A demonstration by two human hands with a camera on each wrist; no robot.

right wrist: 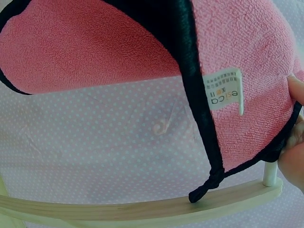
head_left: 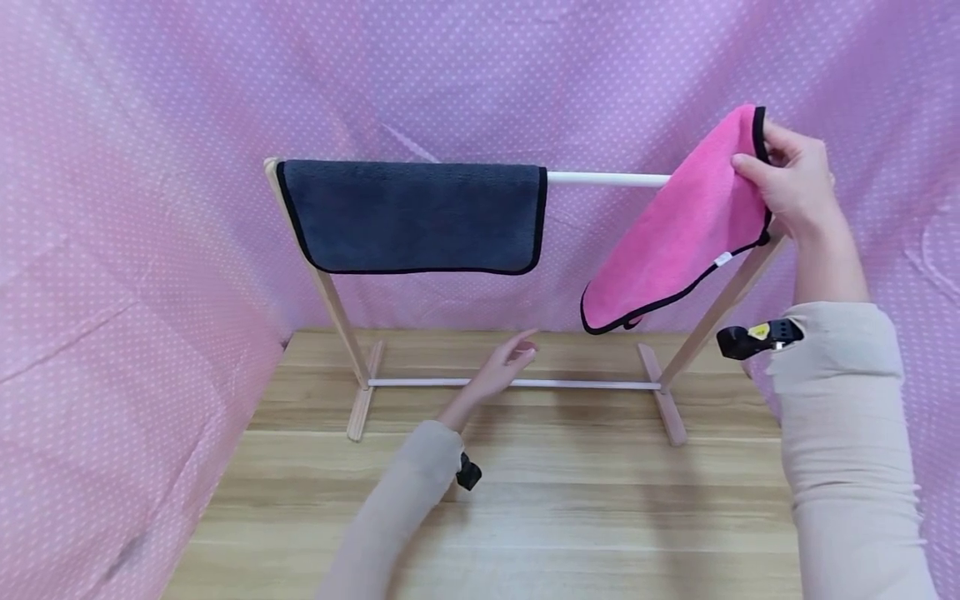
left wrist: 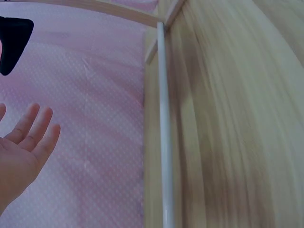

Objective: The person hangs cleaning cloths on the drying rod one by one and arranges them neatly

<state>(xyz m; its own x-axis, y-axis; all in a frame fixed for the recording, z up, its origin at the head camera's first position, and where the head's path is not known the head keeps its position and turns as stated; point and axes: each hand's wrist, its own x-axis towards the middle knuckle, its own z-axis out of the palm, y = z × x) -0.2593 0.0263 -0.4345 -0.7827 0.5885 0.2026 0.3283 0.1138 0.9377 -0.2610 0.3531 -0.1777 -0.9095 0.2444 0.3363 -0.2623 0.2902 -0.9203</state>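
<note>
Pink towel [head_left: 686,225]: upper right, pinched by right hand [head_left: 791,179]
Left hand [head_left: 504,368]: centre, fingers loose, holding nothing
Surface: wooden table [head_left: 525,508]
Room: pink dotted cloth [head_left: 135,208] all round

A staged recording booth: pink polka-dot cloth backdrop [head_left: 150,125] walls in a wooden table [head_left: 525,517] with a towel rack [head_left: 330,292].

A right hand [head_left: 791,179] grips a pink towel [head_left: 686,229] at the rack's [head_left: 333,308] rail, beside a hanging grey towel [head_left: 416,215]; the left hand [head_left: 504,368] hovers open below.
</note>
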